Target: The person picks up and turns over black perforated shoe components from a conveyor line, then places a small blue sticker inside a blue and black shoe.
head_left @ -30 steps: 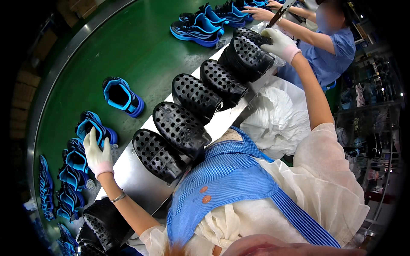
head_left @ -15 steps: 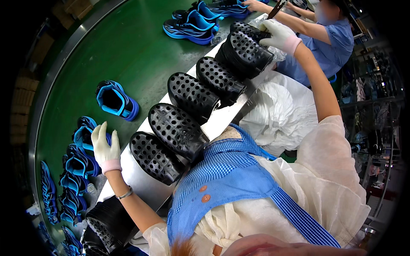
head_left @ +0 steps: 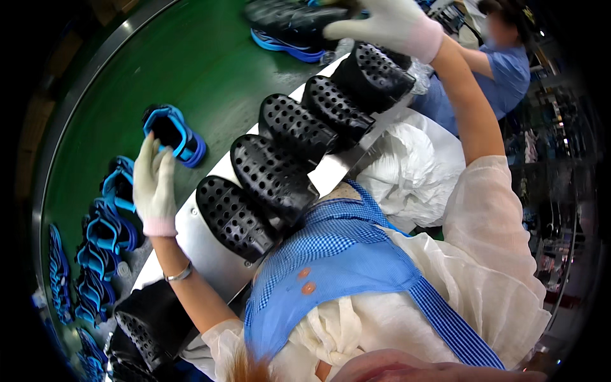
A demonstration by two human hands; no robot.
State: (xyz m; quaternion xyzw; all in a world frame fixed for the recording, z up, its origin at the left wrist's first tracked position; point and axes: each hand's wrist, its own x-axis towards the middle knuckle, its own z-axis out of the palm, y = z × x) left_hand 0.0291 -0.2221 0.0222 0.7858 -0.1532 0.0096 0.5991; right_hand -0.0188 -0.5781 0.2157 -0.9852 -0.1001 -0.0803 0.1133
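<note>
Head view: at the top, our right hand [head_left: 394, 27] holds a blurry black foot shape [head_left: 289, 20], its fingers partly hidden. Left of the middle, our left hand [head_left: 154, 184], half open and empty, is by a blue-and-black shoe [head_left: 182, 138]. A loose grip could drop the black shape. We can read no writing

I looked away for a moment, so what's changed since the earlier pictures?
The right hand moved up and left, apparently carrying a blurred black form from the row's far end. The left hand moved forward from the lined-up shoes toward the lone shoe; contact is unclear. The other perforated forms stayed in their row.
</note>
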